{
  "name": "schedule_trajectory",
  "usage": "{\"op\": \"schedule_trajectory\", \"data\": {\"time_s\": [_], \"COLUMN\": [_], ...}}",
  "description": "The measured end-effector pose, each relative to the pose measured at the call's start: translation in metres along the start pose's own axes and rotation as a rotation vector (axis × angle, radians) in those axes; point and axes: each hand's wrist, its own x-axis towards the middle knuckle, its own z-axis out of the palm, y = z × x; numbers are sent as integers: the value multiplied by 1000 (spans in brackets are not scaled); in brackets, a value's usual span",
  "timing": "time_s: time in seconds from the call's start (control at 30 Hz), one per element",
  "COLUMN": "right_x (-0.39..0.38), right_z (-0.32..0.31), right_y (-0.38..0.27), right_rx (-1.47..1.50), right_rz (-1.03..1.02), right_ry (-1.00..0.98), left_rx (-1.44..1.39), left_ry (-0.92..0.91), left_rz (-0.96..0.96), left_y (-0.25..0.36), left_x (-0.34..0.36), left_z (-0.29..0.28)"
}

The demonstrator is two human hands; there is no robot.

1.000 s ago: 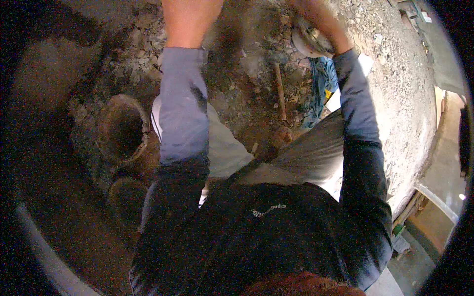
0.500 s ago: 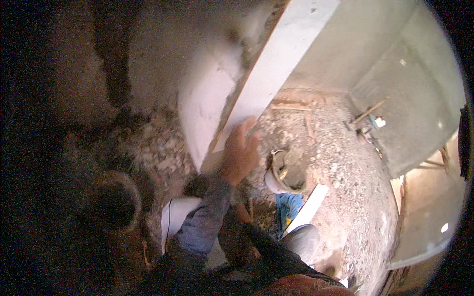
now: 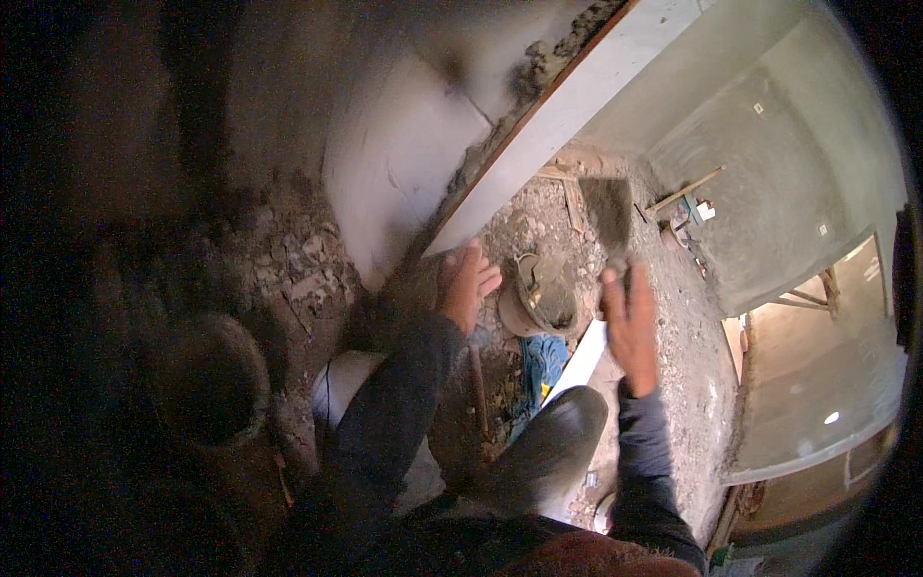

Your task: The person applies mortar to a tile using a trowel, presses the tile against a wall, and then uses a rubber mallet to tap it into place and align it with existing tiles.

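Note:
My left hand (image 3: 464, 287) is at the lower end of a long white board (image 3: 577, 106) with a brown edge, fingers loosely extended against it. Rough grey mortar (image 3: 534, 77) lines the board along the pale wall panel (image 3: 394, 163). My right hand (image 3: 630, 317) holds a trowel (image 3: 606, 212) up by its handle, its grey blade pointing away from me. Between my hands a bucket (image 3: 514, 303) holds grey material and a tool. Below it are a blue cloth (image 3: 540, 370), a white strip (image 3: 582, 361) and a wooden handle (image 3: 478, 389).
A dark round container (image 3: 255, 370) stands at the left, beside rubble (image 3: 293, 269). A long stick (image 3: 687, 188) and small items lie by the grey wall (image 3: 769, 192) at the back right. A framed opening (image 3: 846, 279) is at the right.
The view has tilted up from my lap to the board and wall. My right hand has risen into sight with the trowel; my left hand stays at the board's lower end.

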Motion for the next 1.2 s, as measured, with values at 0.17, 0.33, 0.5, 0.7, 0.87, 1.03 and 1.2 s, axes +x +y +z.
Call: {"op": "schedule_trajectory", "data": {"time_s": [0.17,0.33,0.5,0.7,0.87,1.03,1.2], "right_x": [11,23,40,63,76,77,81], "right_z": [-35,-42,-48,-82,-73,-88,-93], "right_y": [-101,-164,-178,-205,-202,-210,-226], "right_rx": [-389,-911,-1200,-1473,-1455,-1574,-1639], "right_rz": [-542,-776,-993,-1070,-1071,-1134,-1050], "right_ry": [85,-21,153,101,78,216,136], "left_rx": [-367,-519,-473,-403,-475,-500,-488], "left_ry": [34,-26,-144,-320,-286,-246,-222], "left_rz": [108,143,185,213,240,263,310], "left_y": [-19,-17,-7,16,19,15,14], "left_x": [12,19,11,3,15,15,23], "left_z": [9,8,18,41,49,57,58]}}
